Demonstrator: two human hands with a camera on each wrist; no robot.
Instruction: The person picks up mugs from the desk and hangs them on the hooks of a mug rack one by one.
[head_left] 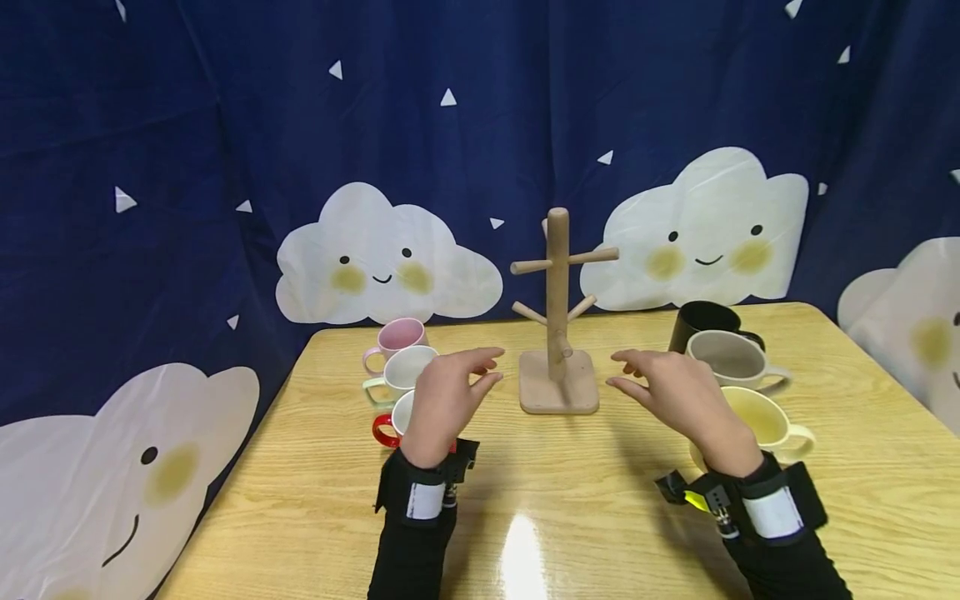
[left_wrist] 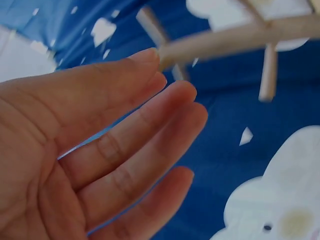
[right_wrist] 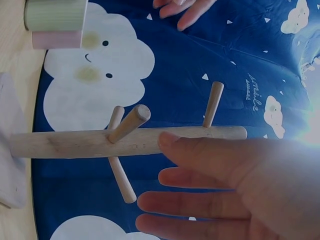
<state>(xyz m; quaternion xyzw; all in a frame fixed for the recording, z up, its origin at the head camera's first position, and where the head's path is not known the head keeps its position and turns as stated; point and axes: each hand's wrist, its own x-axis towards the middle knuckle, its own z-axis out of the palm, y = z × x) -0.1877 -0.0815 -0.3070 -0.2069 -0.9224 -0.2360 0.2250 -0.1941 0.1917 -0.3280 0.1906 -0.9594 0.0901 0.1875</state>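
Observation:
A wooden mug tree (head_left: 557,300) with several pegs stands upright on its square base at the table's far middle. My left hand (head_left: 447,400) hovers left of it, fingers loosely bent and holding nothing. On the other side my right hand (head_left: 690,398) hovers too, its fingers loosely extended and the palm bare. Under and behind the left hand are a red mug (head_left: 384,430), a pale green mug (head_left: 406,370) and a pink mug (head_left: 401,335). Beside the right hand sit a yellow mug (head_left: 759,417), a greyish mug (head_left: 727,357) and a black mug (head_left: 703,320). My left hand partly covers the red mug.
The light wooden table (head_left: 540,483) carries everything, with a glare spot near its front. A dark blue curtain (head_left: 465,150) printed with clouds hangs right behind the table's far edge. The mugs stand in a row along each side.

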